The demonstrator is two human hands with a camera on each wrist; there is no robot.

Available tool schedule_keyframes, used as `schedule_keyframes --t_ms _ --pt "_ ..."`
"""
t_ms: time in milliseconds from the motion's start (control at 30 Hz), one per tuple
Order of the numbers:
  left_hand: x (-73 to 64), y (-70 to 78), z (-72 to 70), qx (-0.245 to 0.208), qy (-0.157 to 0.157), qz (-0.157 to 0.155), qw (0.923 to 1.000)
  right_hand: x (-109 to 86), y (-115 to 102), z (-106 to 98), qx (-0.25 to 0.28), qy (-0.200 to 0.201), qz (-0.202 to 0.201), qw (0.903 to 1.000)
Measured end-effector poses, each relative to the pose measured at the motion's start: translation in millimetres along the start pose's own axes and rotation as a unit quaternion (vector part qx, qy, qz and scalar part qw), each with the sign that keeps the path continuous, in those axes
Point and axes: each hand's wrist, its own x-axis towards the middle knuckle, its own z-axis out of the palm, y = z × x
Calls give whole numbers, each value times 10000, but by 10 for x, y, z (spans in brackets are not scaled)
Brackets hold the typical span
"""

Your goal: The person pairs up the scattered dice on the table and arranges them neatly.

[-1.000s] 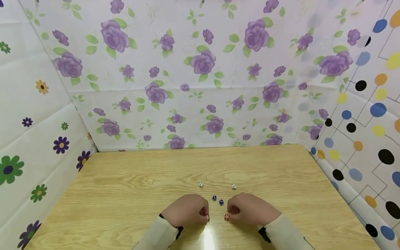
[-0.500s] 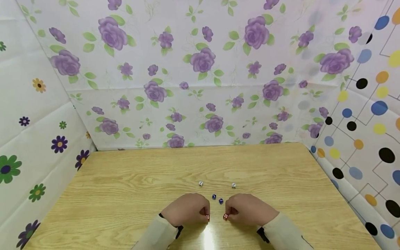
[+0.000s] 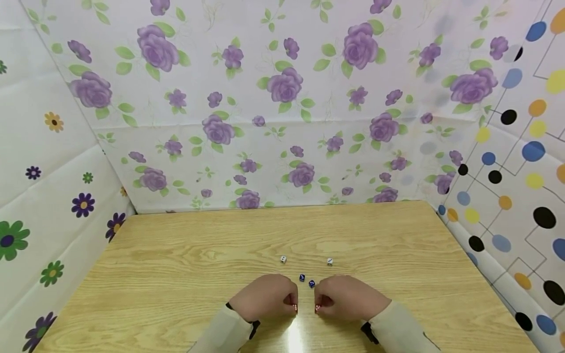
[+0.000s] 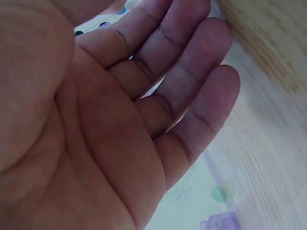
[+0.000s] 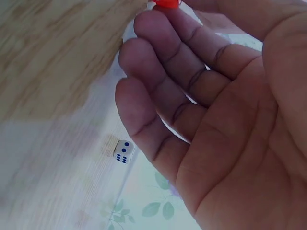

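My left hand (image 3: 270, 296) pinches a red die (image 3: 295, 308) between thumb and index finger, just over or on the tabletop. Facing it across a narrow gap, my right hand (image 3: 347, 297) pinches another red die (image 3: 317, 308). In the right wrist view this red die (image 5: 168, 3) shows at the top edge, at the fingertips. The left wrist view shows the palm and fingers but no die. Two dark blue dice lie just beyond the hands: one to the left (image 3: 302, 278), and a second blue die (image 3: 312, 284) close to my right knuckles.
Farther back lie a white die (image 3: 283, 259) on the left and another white die (image 3: 329, 262) on the right. The wooden table (image 3: 198, 245) is bounded by a rose-patterned cloth (image 3: 265, 162) behind, a flowered cloth (image 3: 57, 206) left and a dotted cloth (image 3: 512, 206) right.
My right hand has moved left with its red die, and my left hand slightly right, narrowing the gap between the two red dice. The blue and white dice stay in place.
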Motion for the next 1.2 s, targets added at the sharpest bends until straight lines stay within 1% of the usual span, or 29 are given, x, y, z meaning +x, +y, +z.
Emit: schedule_keyframes --t_ms 133,300,467,700,833,1000,1200 --pt "21 0 40 19 0 15 10000 4 0 11 5 -92 -119 9999" --pt "46 14 71 103 -22 58 9999 2 -12 10 -1 -59 -218 9997" --pt "46 24 62 88 -63 86 9999 -1 -23 -1 74 -53 -160 9998" --pt "14 23 19 -87 1 57 9999 -7 -26 -26 211 -81 -55 9997" --pt "13 27 9 -69 33 69 9999 -9 -19 -38 201 -93 -64 9997" --pt "15 41 13 -32 -36 87 10000 -5 -11 -26 245 -143 -88 9996" --pt "28 59 32 -94 -166 65 9998 -1 -22 -3 269 -187 -125 9994"
